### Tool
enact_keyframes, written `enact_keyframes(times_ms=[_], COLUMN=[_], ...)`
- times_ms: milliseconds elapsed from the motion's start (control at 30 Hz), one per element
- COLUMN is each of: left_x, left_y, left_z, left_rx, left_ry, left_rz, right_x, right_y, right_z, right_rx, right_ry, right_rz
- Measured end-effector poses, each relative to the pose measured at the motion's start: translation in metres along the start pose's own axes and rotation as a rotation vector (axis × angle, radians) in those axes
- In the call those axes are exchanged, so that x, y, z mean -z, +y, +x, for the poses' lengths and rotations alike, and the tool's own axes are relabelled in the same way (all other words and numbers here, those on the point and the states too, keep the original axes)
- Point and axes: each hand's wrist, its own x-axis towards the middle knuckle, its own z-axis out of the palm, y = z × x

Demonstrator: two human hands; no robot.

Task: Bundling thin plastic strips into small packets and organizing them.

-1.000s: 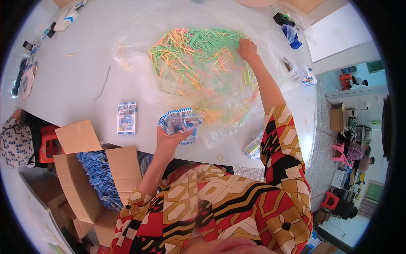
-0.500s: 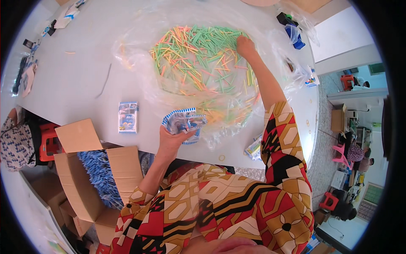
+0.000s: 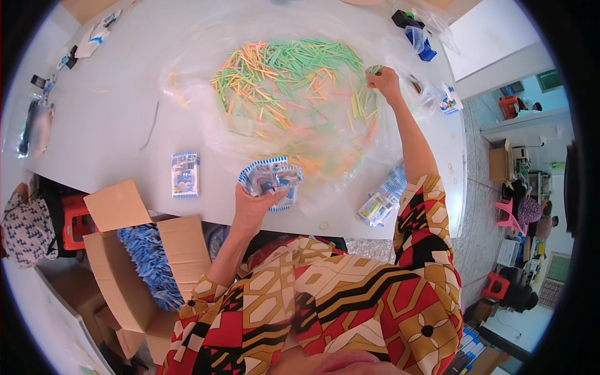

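My left hand grips a blue-and-white plastic packet near the table's front edge, its striped top edge gaping. Farther off to the right, my right hand is closed, and a little green shows at its fingertips, seemingly a few of the thin sticks. It hovers just beside a spread-out heap of thin green, pink and yellow sticks, which lies on clear plastic sheeting. A flat packet of the same kind lies left of my left hand. More such packets lie by my right forearm.
An open cardboard box with blue packets inside stands below the table's front left edge. A blue tape dispenser sits at the far right of the white table. Another person is at the left, near a red stool.
My right hand has drawn off the green part of the heap, slightly right and nearer, with green sticks at its fingertips. My left hand stays put with the packet. The view has shifted a little.
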Motion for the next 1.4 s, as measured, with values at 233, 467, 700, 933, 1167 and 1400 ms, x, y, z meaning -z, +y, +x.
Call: enact_keyframes(times_ms=[233,467,700,933,1167,1400], left_x=[-0.002,-0.016,-0.016,-0.013,-0.011,-0.018], left_y=[0.004,0.008,0.005,0.004,-0.002,0.0], left_z=[-0.005,-0.009,-0.011,-0.01,-0.005,-0.006], left_rx=[-0.024,-0.043,-0.059,-0.087,-0.122,-0.107], left_ry=[0.063,0.001,-0.012,-0.046,-0.085,-0.144], left_rz=[0.028,0.02,0.021,0.066,0.115,0.081], right_x=[0.007,-0.064,-0.068,-0.025,0.037,0.037], right_y=[-0.06,-0.048,-0.045,-0.098,-0.189,-0.203], right_z=[-0.057,-0.099,-0.113,-0.131,-0.201,-0.226], right_rx=[0.003,0.213,0.358,0.179,0.276,0.421], right_ry=[-0.219,-0.133,-0.029,-0.246,-0.527,-0.631], right_rz=[0.484,0.097,0.09,0.344,0.761,0.507])
